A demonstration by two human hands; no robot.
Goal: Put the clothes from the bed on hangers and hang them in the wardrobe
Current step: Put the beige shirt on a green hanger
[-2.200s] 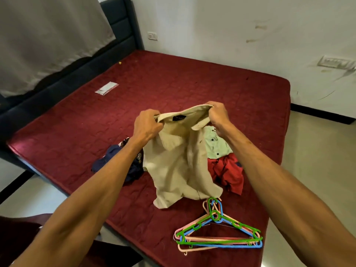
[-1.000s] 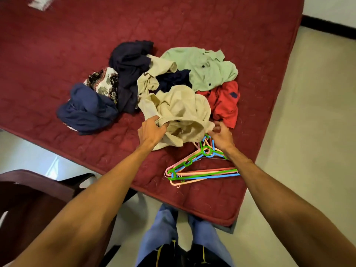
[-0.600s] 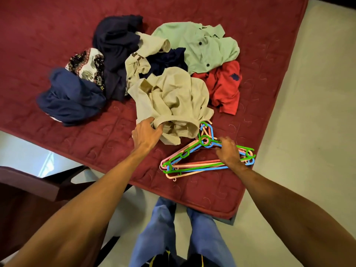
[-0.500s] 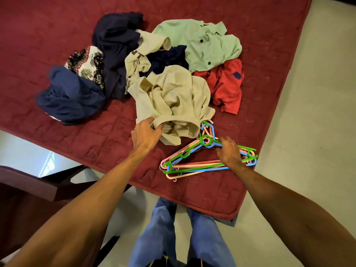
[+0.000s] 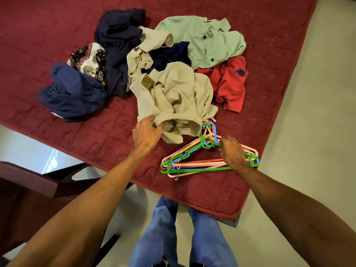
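Beige shirt (image 5: 173,97): now lies at the bed's (image 5: 96,143) near edge, your left hand (image 5: 146,133) gripping a fold. Your right hand (image 5: 233,153), off the shirt, now curls round the green hanger (image 5: 204,146) by the near corner. Threading the shirt looks next.

The bed (image 5: 57,26) runs off the top and left edges, and at lower left a dark chair (image 5: 23,199) is cut by the frame. The hooks of the hangers (image 5: 192,162) slip under the beige shirt (image 5: 173,97). The right hand (image 5: 233,153) covers their right ends, its fingertips curled among them, so which hanger it pinches cannot be told. A patterned cloth (image 5: 88,60) is mostly covered by navy garments (image 5: 117,45). The jeans (image 5: 163,228) end at the bottom edge.
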